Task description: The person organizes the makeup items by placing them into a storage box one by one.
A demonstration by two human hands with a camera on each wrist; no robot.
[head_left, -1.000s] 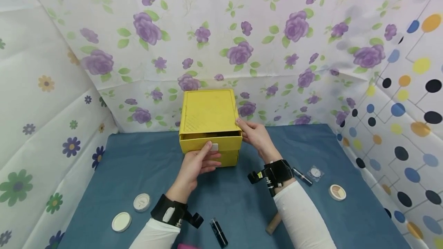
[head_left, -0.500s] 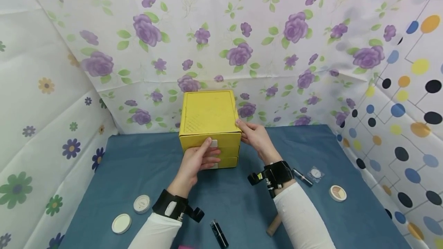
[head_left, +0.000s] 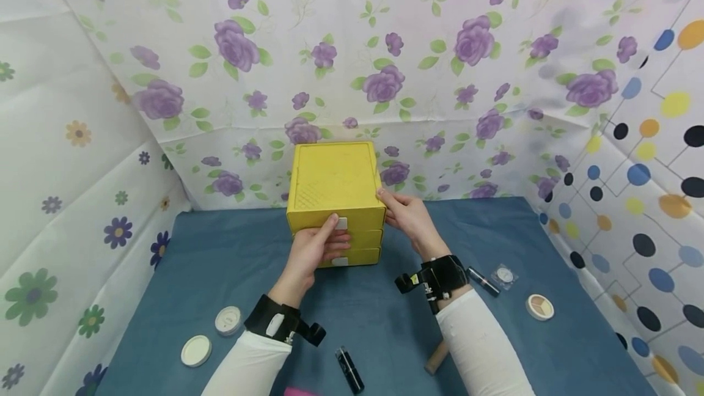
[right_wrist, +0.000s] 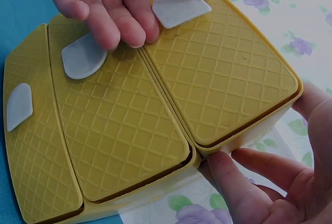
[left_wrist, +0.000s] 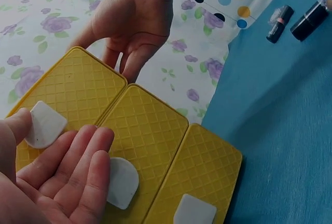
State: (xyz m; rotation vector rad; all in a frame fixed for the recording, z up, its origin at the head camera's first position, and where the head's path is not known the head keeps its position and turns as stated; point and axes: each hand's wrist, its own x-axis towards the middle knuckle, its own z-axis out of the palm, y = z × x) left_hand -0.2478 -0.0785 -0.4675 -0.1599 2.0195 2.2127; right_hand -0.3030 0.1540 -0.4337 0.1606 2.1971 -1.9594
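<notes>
Head view: the yellow drawer box (head_left: 332,176) stands upright on the blue cloth (head_left: 247,286), near the flowered sheet (head_left: 352,78) behind it. Its three drawers look pushed in, each with a white tab.

At the box's front, the left hand (head_left: 316,249) has its thumb pressed against the top drawer (left_wrist: 72,81), at the edge of the upper tab (left_wrist: 47,124); the other fingers extend loosely across the box below, pinching nothing. That probably puts the push beside the tab. At the box's right side, the right hand (head_left: 412,222) is spread, thumb at the top edge and fingertips against the side wall, likely bracing the box against that push.

Left of the box and nearer the person lie two round white pieces, one (head_left: 228,321) closer to it, the other (head_left: 196,351) farther. In front of it lies a black tube (head_left: 349,370); to its right, a dark slim tube (head_left: 483,282), a clear case (head_left: 503,275) and a round palette (head_left: 539,307), all perhaps set apart to leave working room.
</notes>
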